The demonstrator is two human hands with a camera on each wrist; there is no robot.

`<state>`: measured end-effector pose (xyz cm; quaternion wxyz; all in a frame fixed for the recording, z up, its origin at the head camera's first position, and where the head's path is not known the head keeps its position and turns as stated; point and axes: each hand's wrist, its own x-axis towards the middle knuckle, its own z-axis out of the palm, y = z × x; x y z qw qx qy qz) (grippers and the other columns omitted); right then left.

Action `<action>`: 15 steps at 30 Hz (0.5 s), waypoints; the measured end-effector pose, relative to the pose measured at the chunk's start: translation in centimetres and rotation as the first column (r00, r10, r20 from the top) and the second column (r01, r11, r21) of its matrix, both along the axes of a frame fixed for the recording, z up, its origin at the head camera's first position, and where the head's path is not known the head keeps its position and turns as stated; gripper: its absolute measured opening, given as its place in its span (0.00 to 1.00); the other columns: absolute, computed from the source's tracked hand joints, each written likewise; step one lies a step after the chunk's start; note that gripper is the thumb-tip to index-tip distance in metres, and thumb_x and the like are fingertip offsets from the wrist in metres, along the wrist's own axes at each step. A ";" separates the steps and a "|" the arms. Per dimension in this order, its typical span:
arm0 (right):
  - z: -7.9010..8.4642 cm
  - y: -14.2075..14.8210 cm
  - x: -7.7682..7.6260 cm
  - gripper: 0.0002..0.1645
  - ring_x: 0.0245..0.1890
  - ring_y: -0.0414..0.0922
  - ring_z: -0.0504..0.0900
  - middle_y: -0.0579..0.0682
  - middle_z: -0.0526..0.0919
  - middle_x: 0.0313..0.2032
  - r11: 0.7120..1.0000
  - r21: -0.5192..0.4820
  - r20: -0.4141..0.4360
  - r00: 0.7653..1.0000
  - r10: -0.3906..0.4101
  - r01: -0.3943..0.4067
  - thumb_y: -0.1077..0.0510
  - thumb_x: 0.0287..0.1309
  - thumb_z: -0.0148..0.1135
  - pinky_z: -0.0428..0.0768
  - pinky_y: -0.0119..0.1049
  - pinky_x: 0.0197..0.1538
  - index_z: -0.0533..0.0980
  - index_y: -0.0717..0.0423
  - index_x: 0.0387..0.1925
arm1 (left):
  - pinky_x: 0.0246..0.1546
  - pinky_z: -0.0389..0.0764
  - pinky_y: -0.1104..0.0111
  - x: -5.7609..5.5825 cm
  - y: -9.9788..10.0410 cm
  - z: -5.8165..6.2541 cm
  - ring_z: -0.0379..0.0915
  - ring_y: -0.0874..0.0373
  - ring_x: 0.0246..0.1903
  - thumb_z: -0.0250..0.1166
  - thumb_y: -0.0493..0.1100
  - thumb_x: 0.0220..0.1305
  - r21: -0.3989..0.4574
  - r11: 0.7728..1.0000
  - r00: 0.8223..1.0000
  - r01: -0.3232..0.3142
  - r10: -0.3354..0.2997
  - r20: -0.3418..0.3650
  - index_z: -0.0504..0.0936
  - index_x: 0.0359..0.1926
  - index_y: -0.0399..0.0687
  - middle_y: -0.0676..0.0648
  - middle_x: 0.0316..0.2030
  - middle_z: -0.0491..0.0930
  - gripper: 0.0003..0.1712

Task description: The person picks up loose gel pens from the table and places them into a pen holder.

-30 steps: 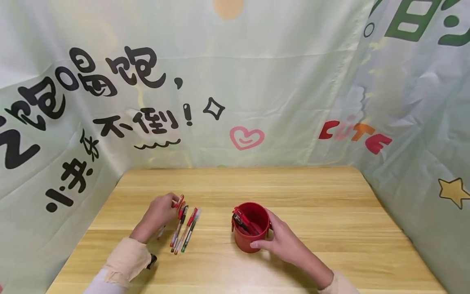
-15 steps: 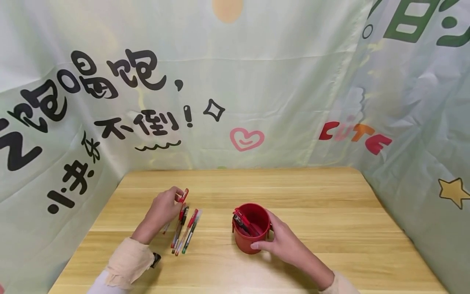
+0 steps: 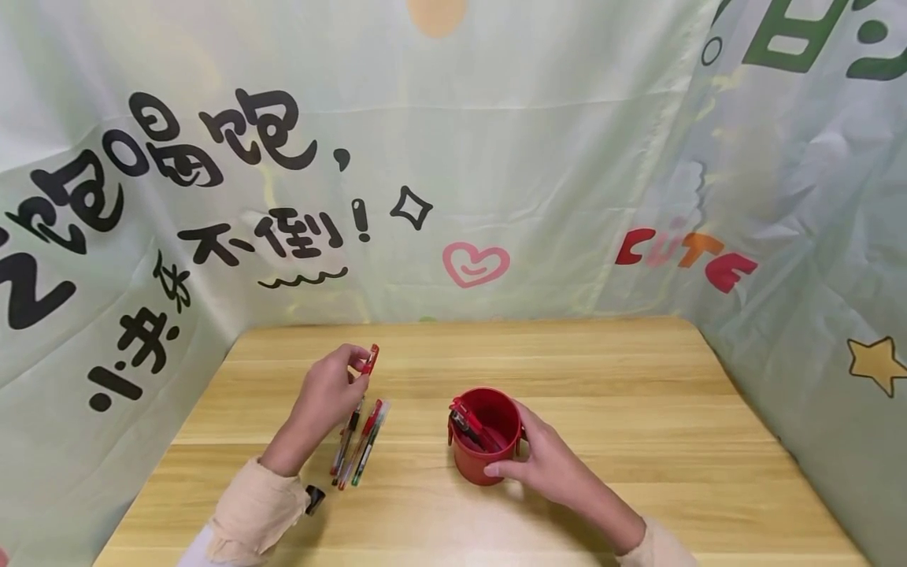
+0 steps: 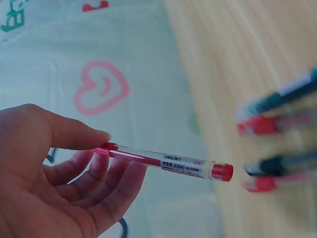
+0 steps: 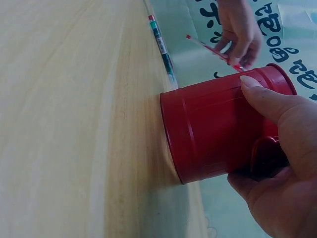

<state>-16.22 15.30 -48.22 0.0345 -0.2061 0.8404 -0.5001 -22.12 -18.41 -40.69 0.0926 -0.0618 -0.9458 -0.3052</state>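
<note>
My left hand point(image 3: 331, 390) pinches a red gel pen point(image 4: 173, 161) between thumb and fingers. The pen has a clear barrel with a printed label and a red end, and it is raised off the table. Just below that hand lie several pens point(image 3: 368, 433) side by side, with red, black and green parts. My right hand point(image 3: 549, 461) grips a red metal bucket point(image 5: 218, 129) by its side, thumb at the front wall. The bucket stands upright, and a few red and black pens point(image 3: 471, 425) lean inside it against the left rim.
The wooden table point(image 3: 602, 394) reaches back to a pale fabric backdrop point(image 3: 553, 173) with printed lettering, a heart and a star. Fabric also hangs along both sides. A small black piece point(image 3: 315, 499) shows at the left wrist.
My left hand has lifted the red pen away from the row and moved it up, back and slightly right. The right hand and the bucket have stayed in place.
</note>
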 end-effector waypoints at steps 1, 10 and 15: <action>0.0 0.0 0.0 0.58 0.68 0.50 0.77 0.46 0.76 0.68 1.000 -0.002 0.000 1.000 0.003 -0.003 0.43 0.48 0.82 0.81 0.52 0.66 0.61 0.45 0.77 | 0.22 0.78 0.71 0.2 0.3 0.3 0.78 0.57 0.30 0.66 0.34 0.65 0.003 1.000 1.000 0.008 -0.008 -0.011 0.80 0.56 0.40 0.43 0.43 0.85 0.18; -0.1 0.1 -0.3 0.57 0.68 0.49 0.77 0.45 0.76 0.68 1.000 -0.011 -0.009 1.000 0.015 -0.015 0.42 0.49 0.82 0.81 0.51 0.66 0.61 0.43 0.76 | 0.27 0.80 0.71 1.4 2.9 2.4 0.82 0.55 0.32 0.71 0.32 0.61 0.075 0.995 0.993 0.072 -0.065 -0.103 0.83 0.51 0.42 0.45 0.40 0.86 0.17; -0.2 0.1 -0.2 0.57 0.68 0.50 0.77 0.45 0.76 0.68 1.000 -0.003 -0.010 1.000 0.008 -0.008 0.41 0.49 0.81 0.80 0.52 0.67 0.61 0.43 0.76 | 0.29 0.82 0.72 2.2 3.9 3.1 0.83 0.56 0.34 0.72 0.33 0.61 0.153 0.982 0.989 0.114 -0.097 -0.110 0.83 0.50 0.44 0.46 0.40 0.86 0.16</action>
